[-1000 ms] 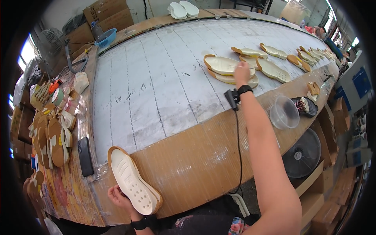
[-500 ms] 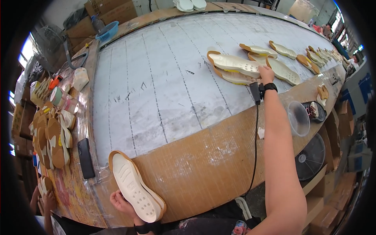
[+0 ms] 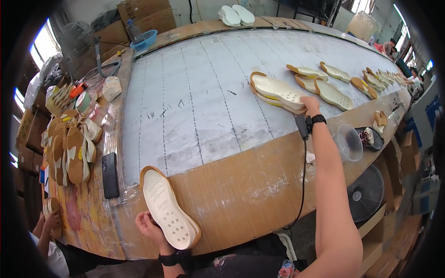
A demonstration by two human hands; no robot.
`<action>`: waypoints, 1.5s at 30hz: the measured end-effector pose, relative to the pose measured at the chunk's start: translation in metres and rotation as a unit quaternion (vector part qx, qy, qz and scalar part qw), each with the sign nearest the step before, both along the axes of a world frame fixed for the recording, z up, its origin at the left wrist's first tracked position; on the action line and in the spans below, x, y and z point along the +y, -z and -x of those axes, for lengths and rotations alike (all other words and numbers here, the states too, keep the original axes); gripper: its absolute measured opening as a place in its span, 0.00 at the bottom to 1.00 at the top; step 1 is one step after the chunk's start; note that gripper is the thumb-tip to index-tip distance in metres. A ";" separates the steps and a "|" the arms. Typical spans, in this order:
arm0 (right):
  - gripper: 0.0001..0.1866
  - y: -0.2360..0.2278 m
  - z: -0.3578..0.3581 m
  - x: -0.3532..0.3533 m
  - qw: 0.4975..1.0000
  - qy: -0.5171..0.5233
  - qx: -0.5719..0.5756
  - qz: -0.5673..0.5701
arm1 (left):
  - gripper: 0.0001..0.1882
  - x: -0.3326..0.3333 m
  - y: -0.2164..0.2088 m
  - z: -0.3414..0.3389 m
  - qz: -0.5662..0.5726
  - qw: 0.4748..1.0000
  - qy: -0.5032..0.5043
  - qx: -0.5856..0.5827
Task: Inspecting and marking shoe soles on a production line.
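A cream shoe sole (image 3: 163, 204) with a tan rim and small round holes lies at the near left, toe end pointing away. My left hand (image 3: 150, 228) is closed at its left edge, the wrist partly under the heel end; the thumb is hidden. Farther off to the right, my right hand (image 3: 310, 106), in a dark wristband, grips the heel end of another cream sole (image 3: 278, 89). A second sole edge with a yellow mark shows right beneath that one. A black box with a cable hangs at the right wrist.
More soles (image 3: 333, 95) run in a row toward the far right. At left lie a black phone (image 3: 110, 176), a sole pile (image 3: 74, 155) and jars. A clear tub (image 3: 348, 142) stands by the right edge, over a fan (image 3: 366, 192). Another person's hands (image 3: 48, 222) are at lower left.
My right hand has moved nearer and lower with its sole, which now sits closer over the sole beneath. My left hand stays at the near sole. The whole view has shifted slightly.
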State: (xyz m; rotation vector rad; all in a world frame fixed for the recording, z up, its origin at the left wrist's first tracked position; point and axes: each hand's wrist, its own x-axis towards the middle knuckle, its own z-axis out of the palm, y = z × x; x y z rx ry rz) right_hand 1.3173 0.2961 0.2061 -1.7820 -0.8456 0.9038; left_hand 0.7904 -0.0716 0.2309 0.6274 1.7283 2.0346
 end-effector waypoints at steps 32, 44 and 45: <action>0.42 -0.201 0.298 -0.315 0.785 -0.460 -0.040 -0.413 | 0.31 0.011 -0.168 -0.085 -0.165 0.940 0.198 -0.222; 0.35 -0.147 0.286 -0.350 0.712 -0.461 -0.024 -0.528 | 0.25 -0.010 -0.157 -0.088 -0.266 0.783 0.377 -0.417; 0.33 -0.139 0.284 -0.353 0.694 -0.467 -0.005 -0.548 | 0.25 -0.012 -0.158 -0.090 -0.273 0.770 0.387 -0.428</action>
